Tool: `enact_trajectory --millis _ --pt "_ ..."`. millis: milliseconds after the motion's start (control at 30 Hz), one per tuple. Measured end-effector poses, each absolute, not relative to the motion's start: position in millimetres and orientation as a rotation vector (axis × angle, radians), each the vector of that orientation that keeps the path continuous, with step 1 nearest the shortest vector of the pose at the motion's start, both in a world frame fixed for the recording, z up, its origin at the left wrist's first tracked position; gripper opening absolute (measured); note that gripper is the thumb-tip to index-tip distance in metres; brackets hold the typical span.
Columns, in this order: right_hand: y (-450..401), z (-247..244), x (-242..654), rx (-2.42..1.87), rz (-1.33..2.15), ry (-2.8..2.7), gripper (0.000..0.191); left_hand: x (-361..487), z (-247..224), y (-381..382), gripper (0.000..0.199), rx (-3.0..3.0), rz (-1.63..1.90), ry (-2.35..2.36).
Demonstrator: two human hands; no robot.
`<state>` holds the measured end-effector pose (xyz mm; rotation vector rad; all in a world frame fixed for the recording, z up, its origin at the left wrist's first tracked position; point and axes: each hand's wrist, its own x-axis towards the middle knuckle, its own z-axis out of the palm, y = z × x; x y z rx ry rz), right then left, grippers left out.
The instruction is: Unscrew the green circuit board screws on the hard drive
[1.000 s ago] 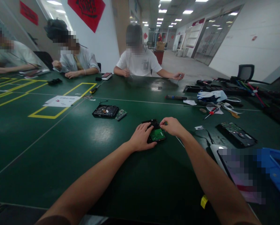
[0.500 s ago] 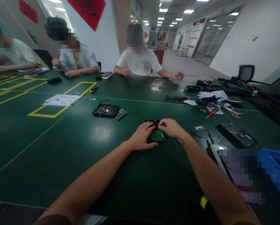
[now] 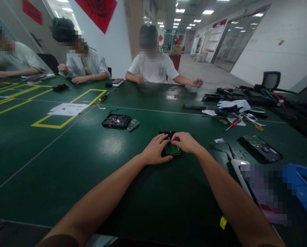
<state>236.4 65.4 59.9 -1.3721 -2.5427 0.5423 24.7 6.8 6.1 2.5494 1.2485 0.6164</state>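
A black hard drive (image 3: 164, 133) with a green circuit board (image 3: 173, 150) on its upper face lies on the table in front of me. My left hand (image 3: 155, 150) grips it from the left, with the fingers over its far part and the thumb along the near edge. From the right, my right hand (image 3: 185, 141) reaches over the drive. Its thumb and forefinger are pinched together just above the board; whatever is between them is too small or hidden to make out. Both hands cover parts of the drive.
Left of my hands are an opened drive casing (image 3: 116, 121) and a loose circuit board (image 3: 133, 125). To the right lie another hard drive (image 3: 261, 148), a red screwdriver (image 3: 232, 125), a glove (image 3: 233, 105) and a blue bin (image 3: 304, 185). A person (image 3: 152, 67) sits opposite.
My right fingertips have shifted slightly left and nearer to me, over the drive's board. My left hand stays in place on the drive.
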Motion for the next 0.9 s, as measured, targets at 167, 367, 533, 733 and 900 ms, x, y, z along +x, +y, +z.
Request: enact_trajectory --millis 167,367,533,733,900 --pt "66.1 57.1 235.3 -1.367 0.538 -2.541 0.004 23.6 7.6 6.2 0.079 2.535 0.663 1.229" --pt "66.6 56.5 236.4 -1.348 0.563 -2.547 0.005 21.9 6.0 6.6 0.072 2.554 0.717 1.202" --pt "66.9 56.4 236.6 -1.350 0.571 -2.543 0.007 21.4 2.3 8.6 0.069 2.551 0.744 1.191" --pt "67.4 57.7 236.4 -1.365 0.557 -2.540 0.005 20.0 1.0 9.0 0.068 2.552 0.733 1.174" --pt "68.1 61.7 238.5 -1.378 0.525 -2.534 0.007 19.9 0.9 8.6 0.068 2.561 0.759 1.169"
